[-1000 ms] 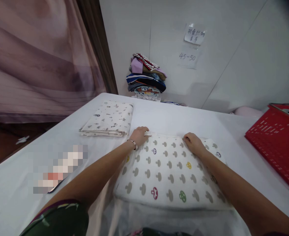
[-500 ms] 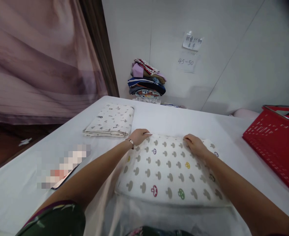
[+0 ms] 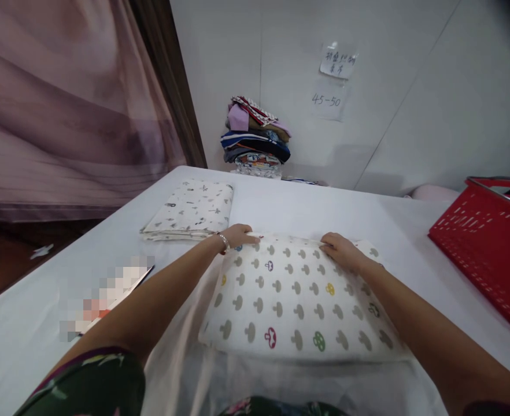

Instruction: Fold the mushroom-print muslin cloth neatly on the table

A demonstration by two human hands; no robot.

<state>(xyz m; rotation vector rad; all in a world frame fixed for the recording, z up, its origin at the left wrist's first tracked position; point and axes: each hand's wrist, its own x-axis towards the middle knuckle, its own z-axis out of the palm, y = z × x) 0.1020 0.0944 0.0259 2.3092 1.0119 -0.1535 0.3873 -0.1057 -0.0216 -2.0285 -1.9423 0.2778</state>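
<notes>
In front of me a white cloth (image 3: 276,300) printed with grey and coloured mushrooms lies folded at the near edge of the table. My left hand (image 3: 237,236) pinches its far edge near the left corner, thumb towards me. Farther right along that same edge, my right hand (image 3: 340,249) is closed on the fabric, its fingertips bent over the fold. Beyond my left wrist rests a second folded cloth (image 3: 194,208), white with small grey figures; neither hand holds it.
A white-covered table (image 3: 289,202) spans the view. On its right side stands a red basket (image 3: 489,242) with a metal handle. A blurred-out flat object (image 3: 111,300) lies left of my forearm. Behind the table is a stack of folded fabrics (image 3: 257,138); a curtain (image 3: 73,115) hangs at left.
Both hands stay on the far edge of the mushroom cloth. My left hand has shifted slightly outward to the left along it. The view has tilted a little.
</notes>
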